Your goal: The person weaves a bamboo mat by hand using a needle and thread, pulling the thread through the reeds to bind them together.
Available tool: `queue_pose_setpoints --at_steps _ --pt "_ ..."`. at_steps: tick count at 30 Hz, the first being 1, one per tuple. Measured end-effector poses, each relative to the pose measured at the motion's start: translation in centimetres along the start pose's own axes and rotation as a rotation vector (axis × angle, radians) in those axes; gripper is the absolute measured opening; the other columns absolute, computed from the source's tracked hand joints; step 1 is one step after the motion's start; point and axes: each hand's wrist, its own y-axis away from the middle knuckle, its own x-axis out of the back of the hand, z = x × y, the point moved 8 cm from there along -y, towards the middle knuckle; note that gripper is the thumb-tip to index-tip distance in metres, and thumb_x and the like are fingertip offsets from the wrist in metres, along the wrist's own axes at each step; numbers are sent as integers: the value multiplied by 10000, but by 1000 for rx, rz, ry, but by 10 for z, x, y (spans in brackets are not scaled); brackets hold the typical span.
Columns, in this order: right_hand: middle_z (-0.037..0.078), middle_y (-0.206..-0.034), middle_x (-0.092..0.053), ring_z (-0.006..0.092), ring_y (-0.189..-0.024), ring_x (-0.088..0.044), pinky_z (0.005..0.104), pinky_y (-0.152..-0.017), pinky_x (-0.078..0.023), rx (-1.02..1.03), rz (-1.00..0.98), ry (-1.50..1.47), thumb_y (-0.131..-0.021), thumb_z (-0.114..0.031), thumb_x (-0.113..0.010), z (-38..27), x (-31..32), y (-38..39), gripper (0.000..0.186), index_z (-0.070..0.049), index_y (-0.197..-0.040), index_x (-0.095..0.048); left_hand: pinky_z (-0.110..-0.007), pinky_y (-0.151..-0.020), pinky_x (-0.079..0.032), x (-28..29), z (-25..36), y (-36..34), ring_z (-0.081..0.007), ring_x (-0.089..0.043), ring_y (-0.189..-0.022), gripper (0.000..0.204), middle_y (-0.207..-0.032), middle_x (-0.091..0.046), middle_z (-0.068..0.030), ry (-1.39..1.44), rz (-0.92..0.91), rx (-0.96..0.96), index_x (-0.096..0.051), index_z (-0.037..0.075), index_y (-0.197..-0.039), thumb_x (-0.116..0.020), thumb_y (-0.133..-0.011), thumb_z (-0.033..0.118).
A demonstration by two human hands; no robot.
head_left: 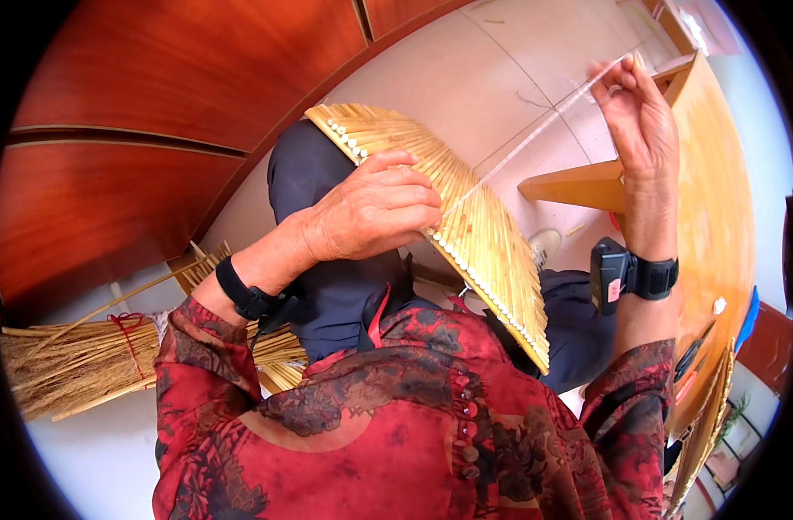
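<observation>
A panel of yellow straw stalks [500, 260], set side by side, lies slantwise across my lap. White dots, the cut ends or stitches, run along its near edge. My left hand [375, 208] is closed on that near edge, about midway along it; its fingertips are partly hidden. From beside those fingers a thin white thread [535, 133] stretches taut up to the right. Raised at the upper right, my right hand [639, 121] pinches the thread's far end between its fingertips. Whether a needle is there too, I cannot tell.
Bundled straw stalks [84, 355] tied with red string lie at the left. Reddish wooden cabinets [154, 78] stand behind on the left. A wooden table [717, 199] on the right bears dark-handled scissors [692, 351]. A wooden leg [574, 186] juts out over the tiled floor [448, 74].
</observation>
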Motion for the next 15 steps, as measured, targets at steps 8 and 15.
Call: queue_pose_setpoints --at_steps 8,15 --pt "2 -727 -465 104 -611 -442 262 -622 -494 -185 -137 -40 -976 -129 -527 11 -32 -7 145 14 -954 -525 -402 -894 -435 -4 6 -4 -181 -616 -924 218 -964 -657 -17 -134 13 -93 -647 109 -916 -734 -717 135" --pt "-38 -628 -389 58 -486 -302 211 -419 -254 -266 154 373 -970 -167 -530 -5 -41 7 186 -52 -826 -503 -386 -856 -437 -7 1 -4 -197 -632 -885 206 -932 -679 -9 -55 -23 -31 -650 107 -889 -741 -705 122"
